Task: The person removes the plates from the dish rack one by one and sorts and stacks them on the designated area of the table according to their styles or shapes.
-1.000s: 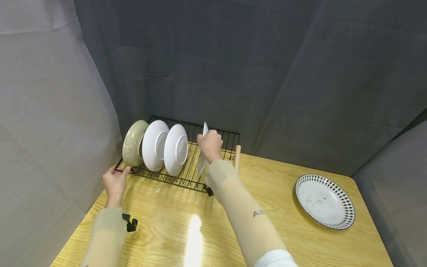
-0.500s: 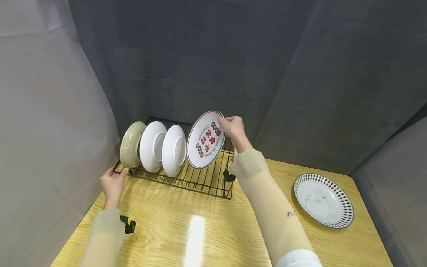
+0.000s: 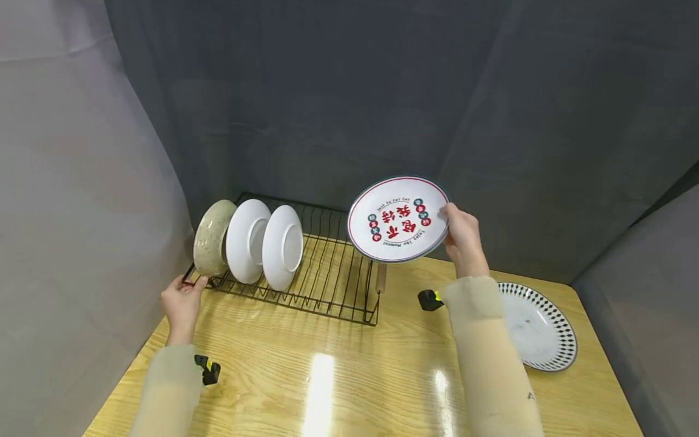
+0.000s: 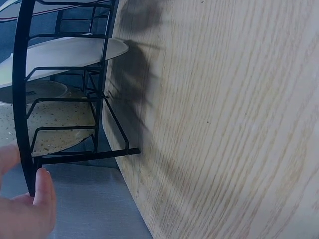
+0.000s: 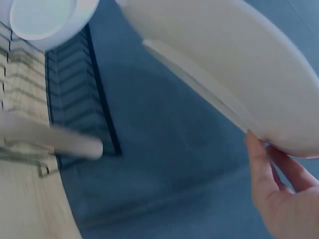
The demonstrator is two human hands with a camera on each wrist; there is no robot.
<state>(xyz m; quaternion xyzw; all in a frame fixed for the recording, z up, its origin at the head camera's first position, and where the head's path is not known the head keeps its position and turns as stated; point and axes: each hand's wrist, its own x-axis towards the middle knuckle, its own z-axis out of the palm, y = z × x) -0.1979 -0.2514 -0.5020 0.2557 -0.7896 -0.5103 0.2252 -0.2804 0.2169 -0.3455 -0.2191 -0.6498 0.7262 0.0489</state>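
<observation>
Your right hand [image 3: 464, 240] pinches the rim of the red-lettered plate [image 3: 397, 218], which is in the air by the right end of the wire rack [image 3: 322, 309], tilted, print facing the head camera. Your left hand [image 3: 182, 303] pinches the rack's front left corner, just beside the speckled bowl [image 3: 210, 240]; two white plates [image 3: 247, 243] stand next to that, and a diamond-rimmed plate [image 3: 537, 328] lies on the table [image 3: 262, 376], partly behind your right forearm.

white glare streaks on tabletop [image 3: 262, 388]; wrist views bluish, soft shadows beside rack [image 4: 19, 89] in left, handle [image 5: 70, 141] blurred in right.
</observation>
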